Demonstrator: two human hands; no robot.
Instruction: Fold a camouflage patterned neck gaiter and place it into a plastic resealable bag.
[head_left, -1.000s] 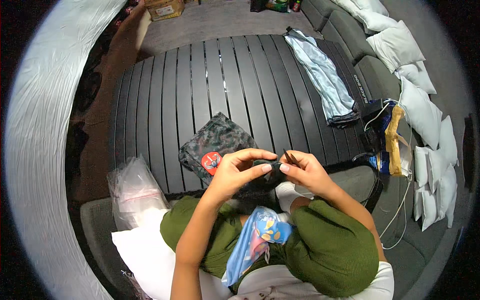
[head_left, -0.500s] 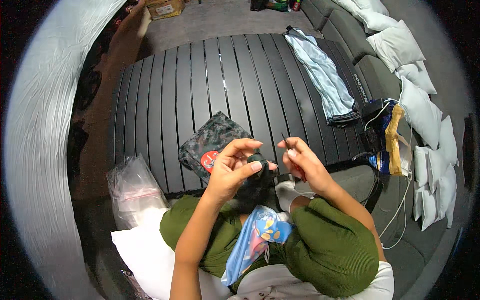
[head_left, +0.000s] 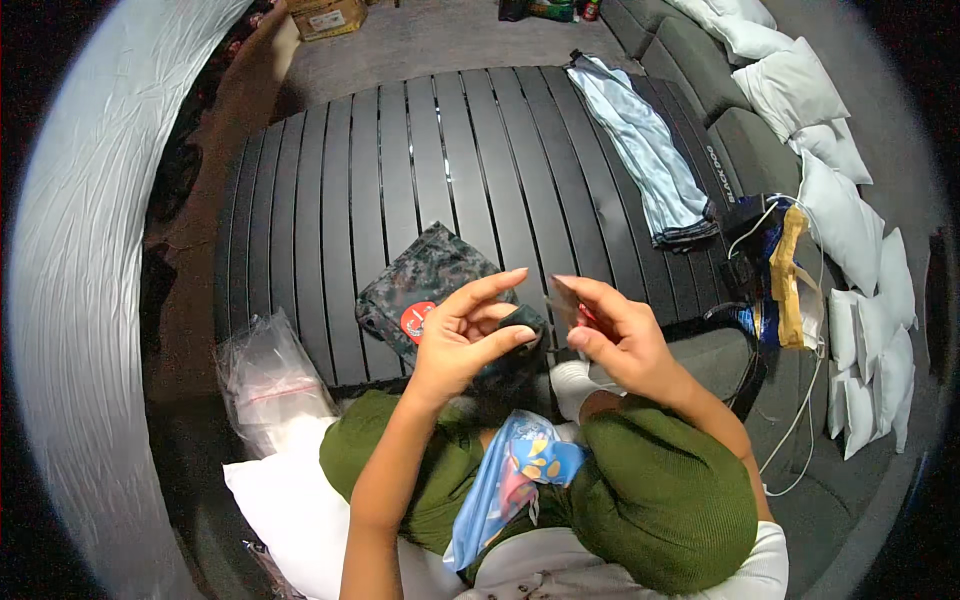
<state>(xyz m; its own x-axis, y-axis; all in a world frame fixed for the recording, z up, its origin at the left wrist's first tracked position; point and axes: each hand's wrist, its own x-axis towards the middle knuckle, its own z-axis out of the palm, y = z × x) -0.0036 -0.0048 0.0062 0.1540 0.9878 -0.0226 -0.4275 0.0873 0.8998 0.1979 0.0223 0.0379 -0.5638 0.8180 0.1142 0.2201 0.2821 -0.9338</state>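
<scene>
My left hand [head_left: 455,340] is raised over the table's near edge, its lower fingers curled on a piece of dark cloth [head_left: 522,325]. Its thumb and index finger stand apart. Facing it, my right hand [head_left: 628,345] grips a small pointed tool with a red handle [head_left: 586,314], which looks like small scissors; motion blurs its blades. The tool's tip is close to the cloth but apart from it. Behind my left hand lies a folded camouflage fabric piece [head_left: 425,265] with a round red patch [head_left: 416,321]. My fingers partly cover the cloth.
The black slatted table [head_left: 340,200] spreads ahead. On its far right lies a folded light-blue fabric [head_left: 640,140]. Clear plastic bags [head_left: 275,375] sit at left, a blue printed cloth [head_left: 520,470] on my lap. A white cable [head_left: 808,420] and white pillows [head_left: 790,90] are at right.
My right hand has turned, and the tool in it now points toward the left hand. The left thumb and index finger have opened wider, with the cloth sitting lower.
</scene>
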